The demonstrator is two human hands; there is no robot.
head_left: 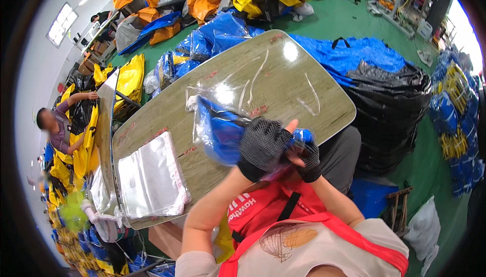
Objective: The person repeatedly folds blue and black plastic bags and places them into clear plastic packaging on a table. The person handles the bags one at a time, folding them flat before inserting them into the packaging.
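Observation:
A blue folded packet in clear plastic (pixel 218 130) is held over the table in front of my body; its far left end is smeared by motion. My left hand (pixel 264 148), in a black mesh glove with bare fingertips, is closed over it with the thumb sticking out. Close against it, my right hand (pixel 307 161), gloved the same way, curls its fingers below a shiny blue end (pixel 304 135). Whether that end belongs to the same packet I cannot tell. The left palm and most fingers are hidden.
A stack of clear plastic bags (pixel 152 178) lies on the wood-patterned table (pixel 288 82). Big blue and black sacks (pixel 385 100) stand at the right. Blue bundles (pixel 217 36) crowd the far edge. Another person (pixel 63 130) handles yellow material at the left.

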